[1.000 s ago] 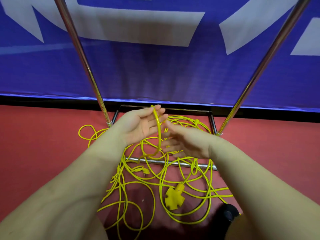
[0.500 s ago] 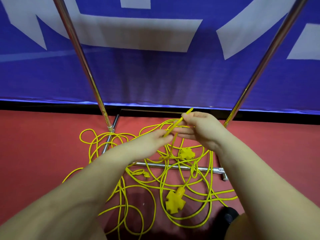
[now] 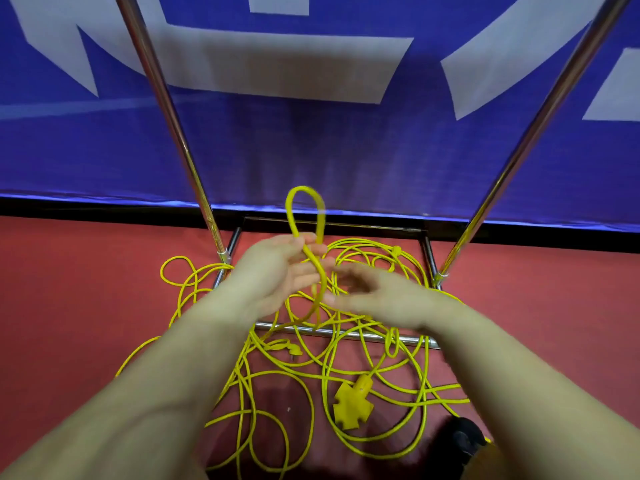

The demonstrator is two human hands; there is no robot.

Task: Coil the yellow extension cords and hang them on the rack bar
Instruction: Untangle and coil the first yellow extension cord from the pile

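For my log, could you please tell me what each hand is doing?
Left hand: holds a loop of yellow cord.
Right hand: blurred, cannot be told.

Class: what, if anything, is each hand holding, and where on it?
The left hand holds a yellow cord loop at its crossing. The right hand is blurred; no grip shows.

Red floor (image 3: 69, 306), tangled yellow extension cords (image 3: 346, 375) sprawled on it, chrome rack base (image 3: 346, 332) among them
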